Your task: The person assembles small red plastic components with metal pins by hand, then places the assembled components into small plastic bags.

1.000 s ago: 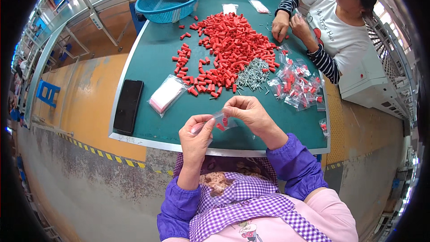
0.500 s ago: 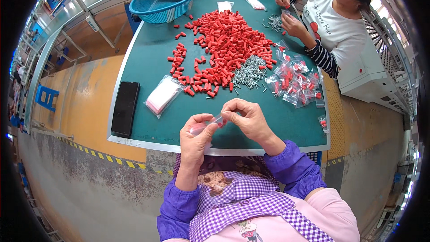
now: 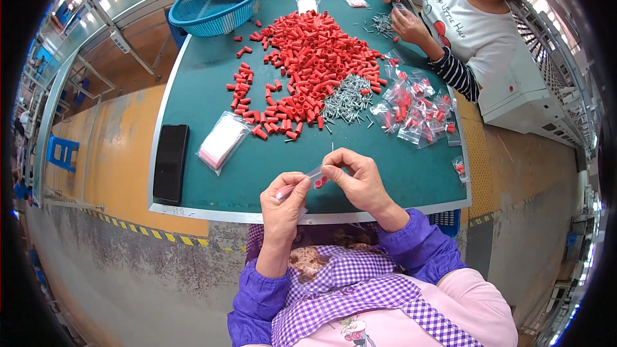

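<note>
Above the near edge of the table, my two hands meet at a small clear plastic bag with red pieces showing at it. My left hand grips the bag between thumb and fingers, with some pinkish plastic also in its grasp. My right hand pinches the bag's other side, fingers curled. Two red caps show just under the right fingertips. A thin metal screw shows just above the right hand; whether it is held cannot be told. Beyond lie a heap of red caps and a pile of screws.
Filled small bags lie at the right. A pack of flat bags and a black phone lie at the left. A blue basket stands at the far left. Across the table, a co-worker's hands handle a small bag.
The view has shifted slightly, so the table's things sit a little further left. Both my hands keep hold of the bag; the red caps at it show more clearly.
</note>
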`<control>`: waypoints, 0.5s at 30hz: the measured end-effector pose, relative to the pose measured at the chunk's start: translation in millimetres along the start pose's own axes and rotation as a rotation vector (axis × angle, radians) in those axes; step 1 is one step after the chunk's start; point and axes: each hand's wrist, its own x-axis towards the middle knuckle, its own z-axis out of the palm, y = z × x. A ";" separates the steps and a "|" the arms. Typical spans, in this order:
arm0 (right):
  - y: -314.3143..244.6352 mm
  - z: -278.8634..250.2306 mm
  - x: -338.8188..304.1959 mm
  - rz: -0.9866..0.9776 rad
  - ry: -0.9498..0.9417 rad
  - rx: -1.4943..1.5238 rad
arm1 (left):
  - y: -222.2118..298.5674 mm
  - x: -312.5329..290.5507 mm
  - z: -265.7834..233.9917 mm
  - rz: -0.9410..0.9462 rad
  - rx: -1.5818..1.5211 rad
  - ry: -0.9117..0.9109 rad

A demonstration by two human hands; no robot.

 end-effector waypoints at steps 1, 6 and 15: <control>3.7 -1.2 -1.7 0.002 0.004 -0.001 | -2.0 0.8 1.3 0.011 -0.019 -0.029; 1.8 -19.2 0.6 -0.096 0.227 -0.091 | -6.3 5.5 1.8 -0.096 -0.265 -0.163; -23.6 -63.8 10.2 -0.236 0.483 -0.594 | -12.4 12.7 2.1 -0.084 -0.742 -0.171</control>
